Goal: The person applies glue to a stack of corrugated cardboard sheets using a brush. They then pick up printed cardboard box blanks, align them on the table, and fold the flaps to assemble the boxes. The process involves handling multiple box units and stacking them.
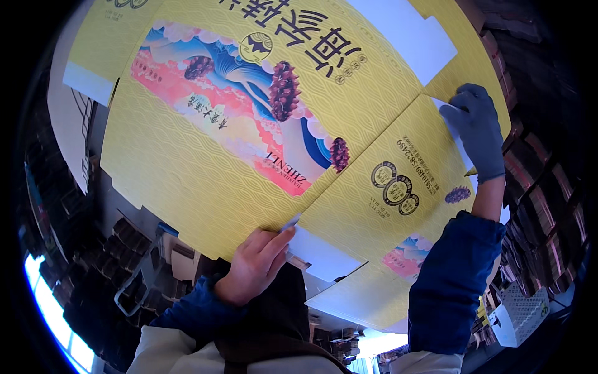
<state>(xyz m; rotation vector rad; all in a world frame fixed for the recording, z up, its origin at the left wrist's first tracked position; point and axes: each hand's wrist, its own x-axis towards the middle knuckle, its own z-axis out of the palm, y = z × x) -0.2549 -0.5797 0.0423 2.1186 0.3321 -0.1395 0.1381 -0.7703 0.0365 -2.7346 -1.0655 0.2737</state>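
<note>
A large yellow printed cardboard box blank (205, 156) spreads before me, with pink and blue pictures, dark lettering and crease lines. My left hand (255, 262) is bare and closed at its near edge, beside the slot at the long crease. Between its thumb and fingers a small pale flat piece (291, 222) sticks out; its kind is unclear. At the right, my right hand (478, 128) wears a grey glove. Its fingers curl closed over a white cardboard flap (456, 132) at the blank's right side; the fingertips are partly hidden.
Stacks of dark-edged flat cardboard (529, 206) line the right side. A white perforated plastic basket (520, 315) stands at the lower right. More stacked pieces (121, 243) and a grey metal frame (134, 293) lie at the lower left. Bright light enters at the lower left.
</note>
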